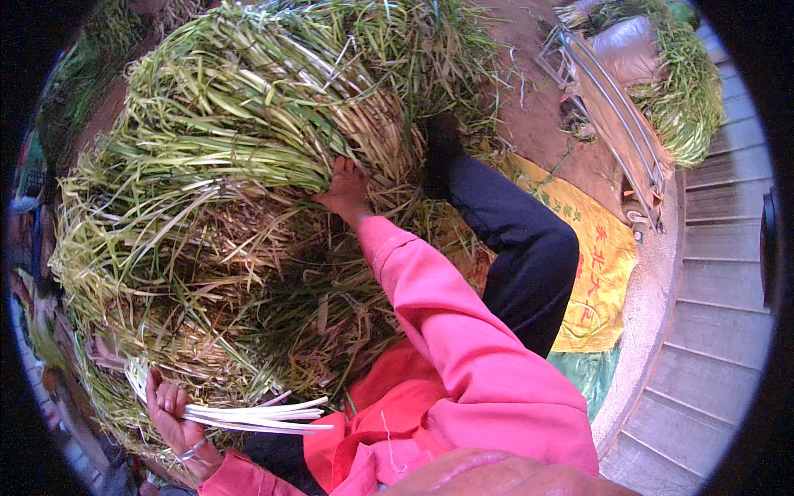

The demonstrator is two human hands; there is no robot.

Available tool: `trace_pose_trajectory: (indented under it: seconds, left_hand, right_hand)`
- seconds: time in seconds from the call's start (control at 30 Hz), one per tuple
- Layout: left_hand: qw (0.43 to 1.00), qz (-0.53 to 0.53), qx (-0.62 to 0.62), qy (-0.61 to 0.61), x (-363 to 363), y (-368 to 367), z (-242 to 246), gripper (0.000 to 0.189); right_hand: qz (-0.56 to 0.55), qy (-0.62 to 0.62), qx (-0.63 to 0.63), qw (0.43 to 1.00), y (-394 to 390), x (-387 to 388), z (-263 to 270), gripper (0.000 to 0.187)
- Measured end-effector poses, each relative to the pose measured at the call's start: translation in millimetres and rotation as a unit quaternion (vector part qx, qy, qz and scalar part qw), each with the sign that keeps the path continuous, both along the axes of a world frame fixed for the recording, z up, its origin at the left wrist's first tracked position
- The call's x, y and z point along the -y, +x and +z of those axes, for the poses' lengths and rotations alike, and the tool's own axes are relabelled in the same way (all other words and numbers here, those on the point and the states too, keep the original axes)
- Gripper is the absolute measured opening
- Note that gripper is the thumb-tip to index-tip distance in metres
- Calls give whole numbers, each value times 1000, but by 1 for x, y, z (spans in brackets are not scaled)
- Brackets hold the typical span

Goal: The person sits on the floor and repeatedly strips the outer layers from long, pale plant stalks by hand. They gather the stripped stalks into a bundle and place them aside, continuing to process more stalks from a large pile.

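In my left hand (169, 406), at the lower left, is a small bunch of long white stalks (260, 416). Their pale ends stick out to the right over my lap, and the other ends pass behind my fingers. A bracelet circles that wrist. My right hand (347, 191) is stretched forward into a large heap of long green leafy stalks (248, 111). Green stalks (273, 162) run in between its thumb and fingers, whose tips are partly hidden. Brown, dry leaves (236, 248) cover much of the heap's near side.
My bent right leg (527, 242) borders the heap. Beyond it a yellow woven sack (598, 248) bearing writing lies on the ground. Upper right are a metal-framed cart (611, 118), another stalk pile (688, 105) and a filled sack (626, 53). A ribbed grey surface (713, 322) curves along the right.
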State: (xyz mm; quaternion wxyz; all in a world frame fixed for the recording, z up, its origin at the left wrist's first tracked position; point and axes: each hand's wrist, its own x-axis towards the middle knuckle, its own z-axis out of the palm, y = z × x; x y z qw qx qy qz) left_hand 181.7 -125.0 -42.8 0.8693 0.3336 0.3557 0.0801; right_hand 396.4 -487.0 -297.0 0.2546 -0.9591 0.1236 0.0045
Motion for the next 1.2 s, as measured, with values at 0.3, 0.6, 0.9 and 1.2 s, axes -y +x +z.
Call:
trace_pose_trajectory:
  seconds: [0.3, 0.6, 0.9, 1.2]
  left_hand:
    - [998, 13, 42, -52, -10, -6, 3, 21]
    - [992, -33, 112, -56, -14, -19, 14, 19]
    - [946, -52, 265, -179, -7, -40, 33, 63]
    - [958, -60, 220, -175, 0, -39, 29, 30]
  right_hand:
    - [-2, 82, 25, 996, -38, 2, 43, 53]
    - [135, 335, -11, 933, -102, -85, 148, 42]
    - [168, 150, -111, 968, -154, -69, 30, 60]
    - [209, 183, -93, 956, -160, -41, -9, 63]
